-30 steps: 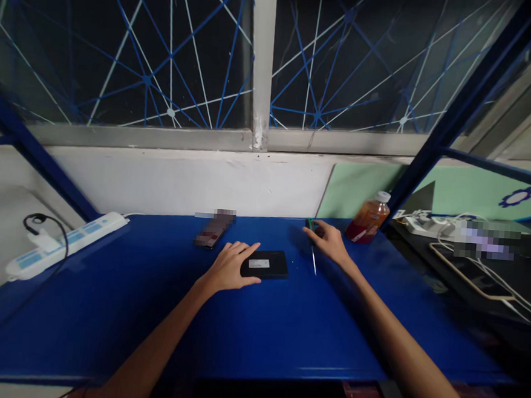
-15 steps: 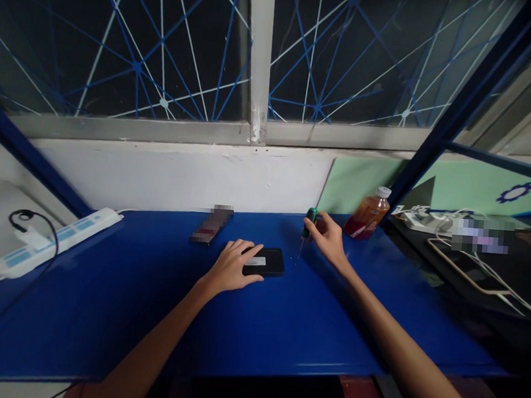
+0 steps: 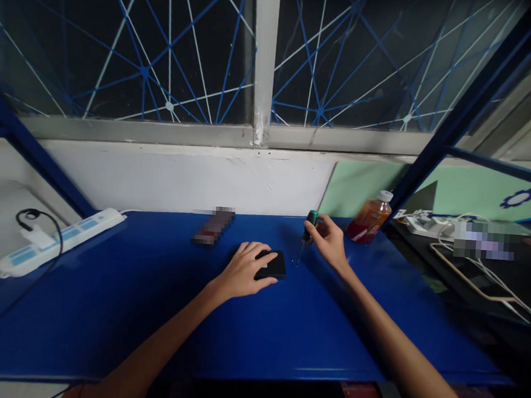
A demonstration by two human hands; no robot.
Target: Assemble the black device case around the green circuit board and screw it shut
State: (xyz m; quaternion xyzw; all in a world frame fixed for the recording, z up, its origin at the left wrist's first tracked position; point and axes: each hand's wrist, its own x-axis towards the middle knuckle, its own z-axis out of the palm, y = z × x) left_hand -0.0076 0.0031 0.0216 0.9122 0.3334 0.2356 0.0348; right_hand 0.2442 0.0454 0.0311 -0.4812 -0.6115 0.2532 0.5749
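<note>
A small black flat device [image 3: 273,265] lies on the blue table [image 3: 256,326]. My left hand [image 3: 246,270] rests on top of it, fingers spread flat over its left part. My right hand [image 3: 330,240] pinches a green-handled screwdriver [image 3: 308,227] and holds it almost upright, its thin tip down near the table just right of the device.
A dark blurred object [image 3: 212,225] lies behind the device. An orange-filled bottle [image 3: 368,218] stands at the back right. A white power strip [image 3: 58,239] with a black cable sits far left. To the right, a dark desk holds cables and a tablet [image 3: 474,271].
My right hand picked the screwdriver up from the table and stood it upright beside the device. My left hand slid further over the black device, covering its label.
</note>
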